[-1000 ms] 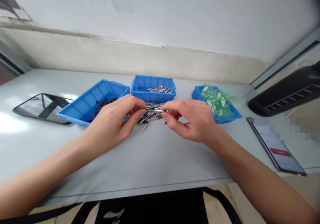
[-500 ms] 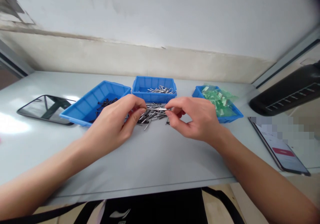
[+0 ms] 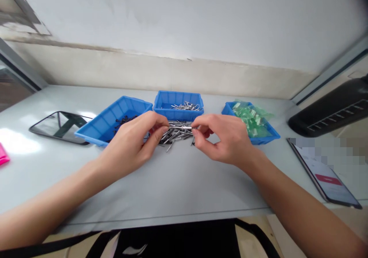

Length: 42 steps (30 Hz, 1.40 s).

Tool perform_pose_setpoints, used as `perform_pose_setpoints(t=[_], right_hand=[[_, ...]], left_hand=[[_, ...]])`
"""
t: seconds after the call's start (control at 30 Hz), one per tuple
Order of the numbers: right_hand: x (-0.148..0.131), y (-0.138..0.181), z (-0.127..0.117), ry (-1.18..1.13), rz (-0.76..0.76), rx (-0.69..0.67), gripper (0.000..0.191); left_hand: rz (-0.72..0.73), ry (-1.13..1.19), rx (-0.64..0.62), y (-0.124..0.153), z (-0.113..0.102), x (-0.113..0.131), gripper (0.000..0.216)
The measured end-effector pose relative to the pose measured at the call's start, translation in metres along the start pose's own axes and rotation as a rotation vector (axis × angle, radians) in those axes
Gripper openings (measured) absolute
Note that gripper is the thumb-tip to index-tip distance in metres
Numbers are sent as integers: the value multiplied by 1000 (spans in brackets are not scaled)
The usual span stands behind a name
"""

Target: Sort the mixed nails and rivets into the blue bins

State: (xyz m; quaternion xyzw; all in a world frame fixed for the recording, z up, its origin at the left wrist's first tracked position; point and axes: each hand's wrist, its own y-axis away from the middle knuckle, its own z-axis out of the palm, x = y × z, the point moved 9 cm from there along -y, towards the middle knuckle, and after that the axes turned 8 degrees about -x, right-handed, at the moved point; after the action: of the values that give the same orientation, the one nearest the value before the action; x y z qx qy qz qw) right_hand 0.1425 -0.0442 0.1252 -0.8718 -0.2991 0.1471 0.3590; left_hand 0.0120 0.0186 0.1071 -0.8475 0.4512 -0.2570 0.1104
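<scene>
Level between my two hands is a thin silver blind rivet (image 3: pixel 186 127). My left hand (image 3: pixel 139 137) pinches its slim pin end between thumb and forefinger. At the thicker end, my right hand (image 3: pixel 222 137) closes thumb and forefinger on it; the tip is hidden by the fingers. Just behind and below lies a loose pile of similar rivets (image 3: pixel 175 136), silver with some dark heads, on the grey table (image 3: pixel 178 185). My left hand partly covers a blue bin (image 3: pixel 99 129) with dark-headed pieces inside.
A second blue bin (image 3: pixel 178 115) at the back holds silver rivets. At right, another blue bin (image 3: pixel 263 140) holds green plastic packets (image 3: pixel 251 118). A black bottle (image 3: pixel 330 108) and a phone (image 3: pixel 324 173) are far right. A black-framed glassy panel (image 3: pixel 54 125) and a pink object (image 3: pixel 2 155) are left.
The view has shifted slightly, bringing the pink object in at the left edge. Both hands keep nearly the same pinch on the rivet.
</scene>
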Motion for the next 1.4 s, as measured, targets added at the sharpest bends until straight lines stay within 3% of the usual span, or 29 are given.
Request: perform_pose_setpoints(t=[1.03, 1.4], right_hand=[[6, 1, 3, -12, 67, -50, 8], [8, -3, 4, -149, 87, -92, 9]], left_hand=[[7, -50, -9, 0, -1, 4, 9], [23, -17, 0, 1, -8, 6, 6]])
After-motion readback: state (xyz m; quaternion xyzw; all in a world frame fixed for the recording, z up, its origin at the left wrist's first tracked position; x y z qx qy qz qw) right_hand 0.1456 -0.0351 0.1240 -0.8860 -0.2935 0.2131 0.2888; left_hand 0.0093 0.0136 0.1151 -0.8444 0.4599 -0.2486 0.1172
